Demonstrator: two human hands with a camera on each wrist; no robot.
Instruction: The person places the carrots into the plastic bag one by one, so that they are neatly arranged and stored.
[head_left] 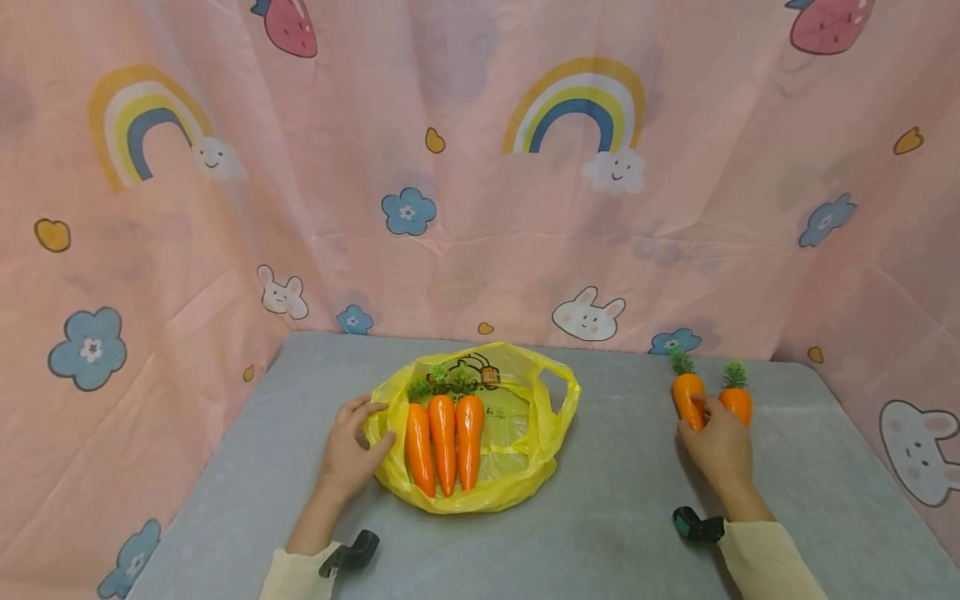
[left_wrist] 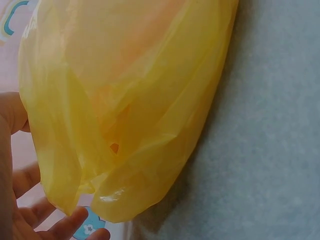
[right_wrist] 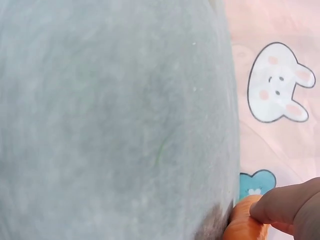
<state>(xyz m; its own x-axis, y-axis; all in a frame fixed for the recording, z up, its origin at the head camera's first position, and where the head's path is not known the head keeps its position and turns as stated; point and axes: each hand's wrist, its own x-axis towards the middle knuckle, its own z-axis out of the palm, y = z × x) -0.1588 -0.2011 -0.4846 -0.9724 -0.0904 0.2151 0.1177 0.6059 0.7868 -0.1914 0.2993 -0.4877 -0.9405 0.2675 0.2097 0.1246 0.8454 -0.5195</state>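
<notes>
An upright yellow plastic bag (head_left: 517, 492), opened wide, holds three orange carrots with green tops, among them a middle carrot (head_left: 443, 442). My left hand (head_left: 352, 446) is at the bag's left side, thumb and fingers spread and loosely bent at the rim. In the left wrist view, its fingers (left_wrist: 65, 225) reach past the crumpled yellow plastic. Far to the right, my right hand (head_left: 722, 450) pinches a carrot (head_left: 686, 392) between thumb and fingers. Another carrot (head_left: 737, 403) lies just right of it, partly hidden by that hand.
The grey table (head_left: 600, 533) runs back to a pink curtain (head_left: 480, 267) printed with rainbows, rabbits and flowers. Black wrist mounts sit on both wrists, such as the right wrist mount (head_left: 697, 525).
</notes>
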